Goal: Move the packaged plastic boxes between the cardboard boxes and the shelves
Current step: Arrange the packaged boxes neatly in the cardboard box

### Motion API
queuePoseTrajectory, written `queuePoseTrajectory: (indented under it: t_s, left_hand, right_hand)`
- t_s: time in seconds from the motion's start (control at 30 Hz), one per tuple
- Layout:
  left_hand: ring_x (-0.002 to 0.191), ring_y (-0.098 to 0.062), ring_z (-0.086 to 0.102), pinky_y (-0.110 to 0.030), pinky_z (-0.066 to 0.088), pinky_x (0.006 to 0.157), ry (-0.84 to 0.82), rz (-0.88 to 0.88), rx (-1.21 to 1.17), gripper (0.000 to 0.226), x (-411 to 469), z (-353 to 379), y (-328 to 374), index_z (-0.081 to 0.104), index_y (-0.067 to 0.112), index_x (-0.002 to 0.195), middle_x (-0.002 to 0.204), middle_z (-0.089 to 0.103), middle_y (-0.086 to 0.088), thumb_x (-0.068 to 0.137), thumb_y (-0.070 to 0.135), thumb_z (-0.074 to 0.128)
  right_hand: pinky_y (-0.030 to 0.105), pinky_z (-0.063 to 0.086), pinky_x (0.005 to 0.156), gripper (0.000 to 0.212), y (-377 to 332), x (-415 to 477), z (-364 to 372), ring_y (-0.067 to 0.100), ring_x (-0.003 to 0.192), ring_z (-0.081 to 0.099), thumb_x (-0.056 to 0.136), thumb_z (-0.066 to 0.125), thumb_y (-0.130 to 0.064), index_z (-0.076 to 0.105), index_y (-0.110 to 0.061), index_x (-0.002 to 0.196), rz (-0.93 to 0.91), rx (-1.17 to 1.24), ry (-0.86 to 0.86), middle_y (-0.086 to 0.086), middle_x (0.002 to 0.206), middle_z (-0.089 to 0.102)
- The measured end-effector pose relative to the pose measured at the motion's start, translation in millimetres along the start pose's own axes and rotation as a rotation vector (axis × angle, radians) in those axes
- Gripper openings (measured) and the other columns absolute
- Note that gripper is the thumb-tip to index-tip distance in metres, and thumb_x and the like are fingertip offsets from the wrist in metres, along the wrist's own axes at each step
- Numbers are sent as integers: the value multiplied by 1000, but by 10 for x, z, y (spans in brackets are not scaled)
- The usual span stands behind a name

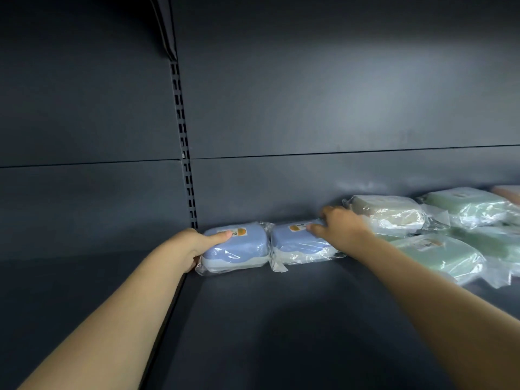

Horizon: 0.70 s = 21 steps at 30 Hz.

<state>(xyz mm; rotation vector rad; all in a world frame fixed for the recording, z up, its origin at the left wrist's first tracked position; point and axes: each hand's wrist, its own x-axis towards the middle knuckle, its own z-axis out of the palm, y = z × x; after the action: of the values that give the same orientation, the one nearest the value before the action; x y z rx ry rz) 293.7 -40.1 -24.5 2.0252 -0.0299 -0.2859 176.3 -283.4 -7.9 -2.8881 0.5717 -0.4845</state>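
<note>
A dark grey metal back panel (309,94) fills the view in front of me, split by a thin horizontal seam. A slotted dark metal upright (183,142) runs down it left of centre. Below, the dark grey flat metal shelf (267,333) stretches toward me. Soft light pools on the panel's upper right, and the left side sits in shadow.

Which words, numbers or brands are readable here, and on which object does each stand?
Nothing can be read.
Sticker on the left blue box: too blurred.
Sticker on the right blue box: too blurred.
Label on the front green box: too blurred.
</note>
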Motion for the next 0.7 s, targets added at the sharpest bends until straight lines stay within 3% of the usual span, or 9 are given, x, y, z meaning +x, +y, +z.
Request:
queuePoseTrajectory:
  t_s: [0.07, 0.17, 0.2, 0.27, 0.33, 0.4, 0.5, 0.57, 0.7]
  left_hand:
    - [68, -20, 49, -26, 37, 53, -18, -5, -65, 61, -1, -26, -13, 50, 2, 106, 88, 53, -8, 70, 40, 80]
    - [84, -26, 58, -31, 45, 65, -13, 18, -138, 56, -16, -79, -22, 55, 2, 100, 93, 61, -11, 66, 35, 84]
    - [85, -26, 57, -31, 45, 66, -6, 26, -148, 51, -40, -88, -25, 54, 3, 96, 91, 60, -10, 67, 33, 84]
    - [81, -25, 56, -30, 42, 60, -14, 42, -160, 44, -79, -100, -38, 53, 7, 93, 90, 60, -9, 70, 30, 82]
    - [74, -23, 55, -28, 39, 55, -33, 65, -187, 43, -126, -115, -44, 54, 10, 99, 94, 63, -10, 71, 28, 82]
    - [76, -24, 58, -32, 45, 63, -43, 67, -210, 50, -156, -148, -68, 52, 11, 108, 100, 65, -11, 72, 26, 82]
    - [87, -28, 64, -39, 53, 81, -47, 69, -230, 56, -218, -202, -124, 52, 11, 115, 106, 67, -11, 70, 26, 83]
    - [92, -29, 66, -44, 55, 85, -49, 61, -234, 59, -287, -234, -176, 52, 11, 117, 107, 67, -12, 69, 26, 84]
    - [85, -25, 65, -35, 54, 64, -45, 46, -274, 62, -501, -306, -275, 47, 12, 121, 112, 65, -11, 71, 23, 82]
  right_hand:
    - [34, 38, 91, 50, -80, 9, 68, 32, 113, 53, 95, 44, -50, 55, -3, 106, 70, 16, -44, 17, 115, 60]
    - [33, 37, 91, 59, -203, 23, 133, 32, 111, 55, 92, 41, -60, 56, -4, 82, 164, 110, -100, 13, 93, 61]
    - [34, 37, 94, 61, -240, 30, 146, 32, 114, 53, 90, 42, -63, 57, -5, 84, 188, 146, -116, 13, 96, 61]
    - [36, 32, 102, 73, -297, 17, 159, 32, 124, 46, 87, 43, -67, 55, -2, 117, 228, 200, -138, 14, 124, 56]
    - [36, 32, 106, 90, -317, -14, 169, 31, 130, 42, 81, 51, -69, 36, 2, 135, 282, 325, -152, 14, 137, 46]
    - [33, 36, 99, 95, -323, -56, 176, 30, 127, 45, 79, 60, -63, 26, 6, 136, 293, 477, -146, 14, 135, 46]
    - [29, 36, 79, 86, -347, -170, 170, 24, 102, 51, 80, 66, -54, 29, 6, 129, 279, 558, -91, 10, 112, 50]
    - [27, 34, 77, 87, -382, -269, 143, 24, 101, 50, 78, 67, -55, 29, 5, 129, 288, 571, -68, 10, 115, 48]
    - [30, 36, 94, 100, -412, -478, 60, 28, 128, 41, 74, 67, -61, 28, 3, 140, 299, 521, -72, 15, 140, 38]
